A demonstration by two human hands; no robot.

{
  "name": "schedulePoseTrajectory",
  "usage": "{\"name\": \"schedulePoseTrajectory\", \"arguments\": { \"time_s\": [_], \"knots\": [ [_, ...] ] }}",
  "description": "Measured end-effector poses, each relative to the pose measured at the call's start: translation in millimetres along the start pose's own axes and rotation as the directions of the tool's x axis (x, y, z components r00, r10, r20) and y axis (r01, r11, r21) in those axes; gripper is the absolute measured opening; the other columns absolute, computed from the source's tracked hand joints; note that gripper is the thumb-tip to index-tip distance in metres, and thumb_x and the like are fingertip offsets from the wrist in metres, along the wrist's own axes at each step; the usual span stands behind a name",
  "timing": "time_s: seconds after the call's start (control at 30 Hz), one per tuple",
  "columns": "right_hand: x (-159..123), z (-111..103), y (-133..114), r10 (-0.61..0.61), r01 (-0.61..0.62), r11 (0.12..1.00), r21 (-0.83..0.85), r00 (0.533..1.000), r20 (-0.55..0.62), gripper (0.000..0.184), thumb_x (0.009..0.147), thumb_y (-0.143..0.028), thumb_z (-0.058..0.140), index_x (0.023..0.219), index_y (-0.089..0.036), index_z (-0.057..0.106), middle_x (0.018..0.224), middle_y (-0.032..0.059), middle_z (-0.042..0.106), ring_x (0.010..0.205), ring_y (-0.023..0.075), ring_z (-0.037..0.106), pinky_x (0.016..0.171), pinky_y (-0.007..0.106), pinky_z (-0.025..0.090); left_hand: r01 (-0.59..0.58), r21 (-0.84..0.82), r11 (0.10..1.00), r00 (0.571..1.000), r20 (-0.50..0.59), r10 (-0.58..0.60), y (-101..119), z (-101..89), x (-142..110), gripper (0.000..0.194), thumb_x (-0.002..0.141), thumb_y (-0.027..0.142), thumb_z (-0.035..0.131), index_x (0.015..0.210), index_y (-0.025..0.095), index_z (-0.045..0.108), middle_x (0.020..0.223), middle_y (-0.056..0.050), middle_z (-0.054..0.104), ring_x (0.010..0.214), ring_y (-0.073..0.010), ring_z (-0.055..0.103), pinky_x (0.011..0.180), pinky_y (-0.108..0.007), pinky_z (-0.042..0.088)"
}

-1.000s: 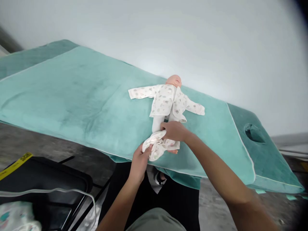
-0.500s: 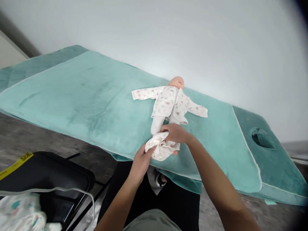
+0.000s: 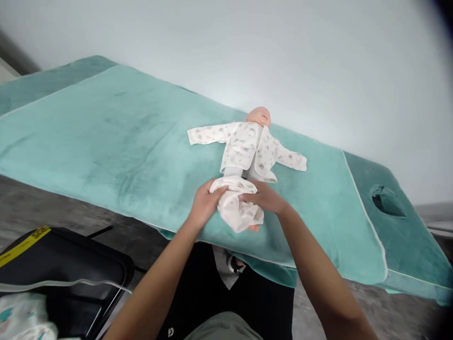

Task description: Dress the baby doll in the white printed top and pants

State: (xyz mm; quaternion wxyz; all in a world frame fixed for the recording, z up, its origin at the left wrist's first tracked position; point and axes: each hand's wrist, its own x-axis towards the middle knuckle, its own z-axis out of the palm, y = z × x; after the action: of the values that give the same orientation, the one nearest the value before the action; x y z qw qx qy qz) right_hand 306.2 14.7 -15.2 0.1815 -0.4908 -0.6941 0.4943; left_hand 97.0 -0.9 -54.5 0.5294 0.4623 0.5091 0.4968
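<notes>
A baby doll [image 3: 259, 115] lies on its back on the teal-covered bed, head toward the wall. It wears a white printed jacket [image 3: 240, 146] with both sleeves spread out. White printed baby pants [image 3: 236, 212] are bunched around its legs, and a bit of a foot shows at the lower end. My left hand [image 3: 206, 200] is closed on the waistband's left edge, thumb on top. On the other side my right hand [image 3: 265, 196] grips the pants' right edge, some of its fingers hidden in the cloth.
The padded bed [image 3: 116, 127] runs along a pale wall, with a face hole [image 3: 387, 200] at its right end. At lower left stands a black folding chair [image 3: 78, 264] with yellow tape, a pale cord and a patterned cloth [image 3: 26, 316].
Both hands have drawn the pants farther up the doll's legs, toward the jacket. My left hand has moved up and now holds the waistband. The view has shifted slightly.
</notes>
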Motion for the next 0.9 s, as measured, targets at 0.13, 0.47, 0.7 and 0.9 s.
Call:
{"name": "schedulePoseTrajectory", "arguments": {
  "time_s": [0.13,0.47,0.7,0.9],
  "knots": [
    [7.6,3.8,5.6,-0.003,-0.026,0.993,-0.119,0.971,-0.24,0.04,0.082,-0.055,0.068,0.102,-0.021,0.064,0.092,0.0013,0.068,0.085,0.0208,0.06,0.072,0.031,0.044,0.028,-0.158,0.987,0.99,0.142,-0.005,-0.6,-10.2,54.4,0.035,0.069,0.045,0.081,0.082,0.018,0.065,0.075,0.002,0.06,0.069,-0.0124,0.053,0.062,-0.023,0.04],
    [16.8,-17.1,7.4,-0.181,0.133,0.982,-0.137,0.877,-0.445,0.04,0.075,-0.046,0.073,0.105,-0.024,0.058,0.106,0.0035,0.063,0.096,0.0204,0.056,0.085,0.032,0.046,-0.295,0.05,0.954,0.92,0.285,0.269,-9.2,-12.6,105.2,0.038,0.08,0.033,0.071,0.115,0.021,0.063,0.112,-0.006,0.06,0.096,-0.017,0.057,0.088,-0.03,0.046],
    [29.4,-25.4,10.2,-0.137,-0.056,0.972,-0.227,0.65,-0.747,0.038,0.083,-0.049,0.063,0.108,-0.022,0.053,0.113,0.0102,0.056,0.093,0.0218,0.055,0.084,0.038,0.047,-0.576,0.721,0.386,0.813,0.453,0.366,24.4,40.5,104.9,0.052,0.075,0.027,0.076,0.124,0.02,0.059,0.127,-0.014,0.051,0.12,-0.0337,0.045,0.1,-0.046,0.04],
    [51.4,-46.8,23.7,-0.176,-0.181,0.893,-0.413,0.705,-0.688,0.019,0.088,-0.04,0.055,0.091,-0.021,0.054,0.091,0.0057,0.057,0.081,0.0192,0.051,0.078,0.036,0.044,-0.436,0.641,0.631,0.891,0.21,0.403,55.0,44.5,93.2,0.002,0.089,0.019,0.057,0.091,0.018,0.058,0.094,-0.007,0.059,0.102,-0.0255,0.055,0.088,-0.037,0.042]
  ]
}}
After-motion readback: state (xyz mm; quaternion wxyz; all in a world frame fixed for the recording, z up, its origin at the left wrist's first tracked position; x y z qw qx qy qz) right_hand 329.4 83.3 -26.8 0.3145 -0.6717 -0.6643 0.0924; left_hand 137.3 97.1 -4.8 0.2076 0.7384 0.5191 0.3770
